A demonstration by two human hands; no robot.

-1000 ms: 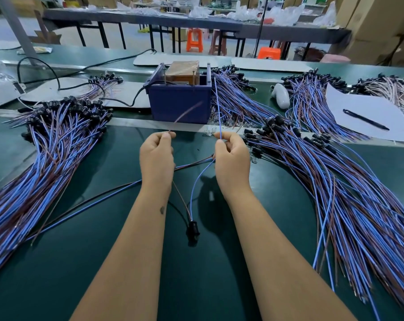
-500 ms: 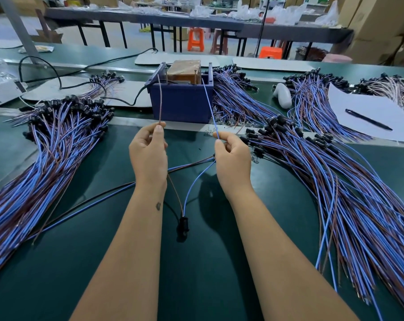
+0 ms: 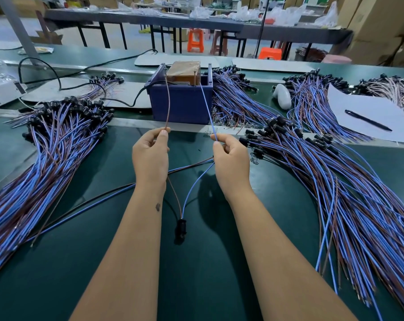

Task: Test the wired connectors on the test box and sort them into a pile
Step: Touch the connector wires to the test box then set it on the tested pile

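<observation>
Pinching a brown wire [image 3: 168, 105] between thumb and forefinger, the left hand [image 3: 150, 158] holds it upright so that its far tip reaches the top left of the blue test box [image 3: 181, 104]. The right hand [image 3: 231, 162] pinches a blue wire [image 3: 206, 105] the same way, the tip reaching the box's top right beside a brown taped block [image 3: 183, 71]. Both wires run down under the hands and meet at one black connector [image 3: 181, 228], which lies on the green table [image 3: 196, 274] between the forearms (whether the tips actually touch contacts I cannot tell). A heap of wired connectors [image 3: 45, 158] spreads to the left, and another heap [image 3: 335, 181] fans out to the right. Farther right, a black pen [image 3: 367, 120] lies on a white sheet [image 3: 381, 126].
</observation>
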